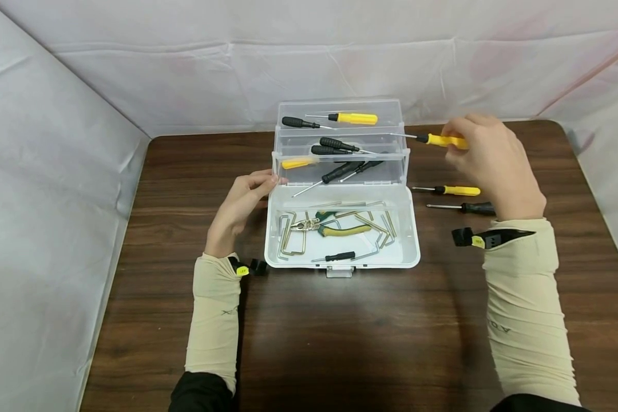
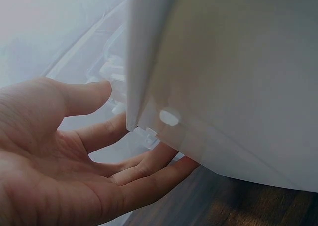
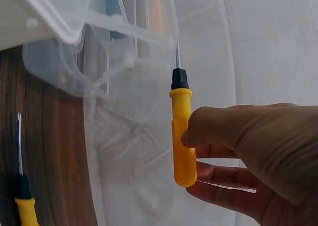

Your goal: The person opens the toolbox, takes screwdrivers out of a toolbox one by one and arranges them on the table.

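Note:
My right hand (image 1: 491, 157) pinches a yellow-handled screwdriver (image 1: 445, 141) between thumb and fingers. Its shaft points left, the tip over the right end of the upper clear tray (image 1: 350, 133). In the right wrist view the yellow handle (image 3: 184, 141) shows clearly above the thumb. With relaxed fingers, my left hand (image 1: 244, 206) touches the left side of the toolbox (image 1: 414, 246) near the hinge. The left wrist view shows the fingertips partly hidden behind the white box wall (image 2: 238, 112), the thumb apart. Screwdrivers with black and yellow handles lie in the raised trays.
Green-handled pliers (image 1: 345, 230), several hex keys (image 1: 383, 229) and a small black screwdriver (image 1: 340, 256) lie in the white box bottom. Right of the box, a yellow screwdriver (image 1: 460, 190) and a black one (image 1: 476, 208) rest on the wooden table (image 1: 350, 337). White sheeting (image 1: 237, 86) stands behind.

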### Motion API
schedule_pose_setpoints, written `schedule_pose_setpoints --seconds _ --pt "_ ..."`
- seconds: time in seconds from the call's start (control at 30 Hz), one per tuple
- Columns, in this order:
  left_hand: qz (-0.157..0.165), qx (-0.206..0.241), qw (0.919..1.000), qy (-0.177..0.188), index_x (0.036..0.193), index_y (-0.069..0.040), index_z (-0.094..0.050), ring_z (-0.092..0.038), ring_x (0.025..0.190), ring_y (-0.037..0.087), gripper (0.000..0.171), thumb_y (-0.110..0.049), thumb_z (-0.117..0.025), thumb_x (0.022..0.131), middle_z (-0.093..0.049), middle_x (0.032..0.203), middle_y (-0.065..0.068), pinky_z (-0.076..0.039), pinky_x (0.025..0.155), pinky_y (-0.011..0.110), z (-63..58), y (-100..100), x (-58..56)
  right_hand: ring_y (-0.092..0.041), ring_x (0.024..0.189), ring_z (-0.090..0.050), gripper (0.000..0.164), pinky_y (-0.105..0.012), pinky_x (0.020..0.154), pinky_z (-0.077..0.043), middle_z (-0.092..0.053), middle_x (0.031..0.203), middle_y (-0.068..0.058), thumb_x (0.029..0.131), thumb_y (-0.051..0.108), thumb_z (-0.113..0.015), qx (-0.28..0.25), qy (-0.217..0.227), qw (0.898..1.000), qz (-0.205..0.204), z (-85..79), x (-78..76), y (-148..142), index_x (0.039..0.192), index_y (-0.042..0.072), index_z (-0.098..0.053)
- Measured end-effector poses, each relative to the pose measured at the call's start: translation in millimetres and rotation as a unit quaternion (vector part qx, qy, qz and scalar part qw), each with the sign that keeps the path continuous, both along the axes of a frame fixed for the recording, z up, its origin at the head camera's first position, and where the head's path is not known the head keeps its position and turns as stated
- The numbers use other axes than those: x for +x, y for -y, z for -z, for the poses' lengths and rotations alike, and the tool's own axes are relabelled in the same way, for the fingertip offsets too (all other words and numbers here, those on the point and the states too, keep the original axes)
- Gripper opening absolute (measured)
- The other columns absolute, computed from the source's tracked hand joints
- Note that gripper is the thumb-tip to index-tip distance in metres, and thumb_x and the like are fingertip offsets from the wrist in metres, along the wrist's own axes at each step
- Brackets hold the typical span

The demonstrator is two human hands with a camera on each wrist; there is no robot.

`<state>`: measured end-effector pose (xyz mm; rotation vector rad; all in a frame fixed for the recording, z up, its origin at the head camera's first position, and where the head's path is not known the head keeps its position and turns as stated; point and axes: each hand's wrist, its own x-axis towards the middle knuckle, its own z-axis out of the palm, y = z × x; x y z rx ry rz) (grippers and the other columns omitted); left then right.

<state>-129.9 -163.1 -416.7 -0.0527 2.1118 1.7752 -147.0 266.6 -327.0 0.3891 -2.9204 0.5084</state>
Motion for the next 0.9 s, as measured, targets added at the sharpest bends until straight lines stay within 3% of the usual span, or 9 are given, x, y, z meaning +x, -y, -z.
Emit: schedule_pose_setpoints --seconds 0.33,0.9 --pt "0.003 -0.001 1.0 0.002 0.135 0.004 -0.067 -0.037 0.152 0.026 0.043 -0.029 -0.056 0.109 -0.04 0.165 0.007 -0.044 0.112 0.06 -1.0 0 0.8 -0.046 0.116 -0.056 0.026 -0.066 0.095 -0.04 -0.066 0.122 -0.023 0.094 0.002 -0.062 -0.007 0.027 0.999 0.022 7.0 5.7 -25 0.119 0.003 -0.068" --pt "0.003 -0.001 1.0 0.005 0.136 0.004 -0.066 -0.039 0.15 0.024 0.044 -0.03 -0.056 0.109 -0.04 0.165 0.007 -0.045 0.111 0.056 1.0 1 -1.2 -0.048 0.105 -0.056 0.028 -0.067 0.088 -0.042 -0.066 0.117 -0.027 0.094 0.003 -0.061 0.015 0.082 0.996 0.027 31.0 19.1 -55 0.121 0.0 -0.066"
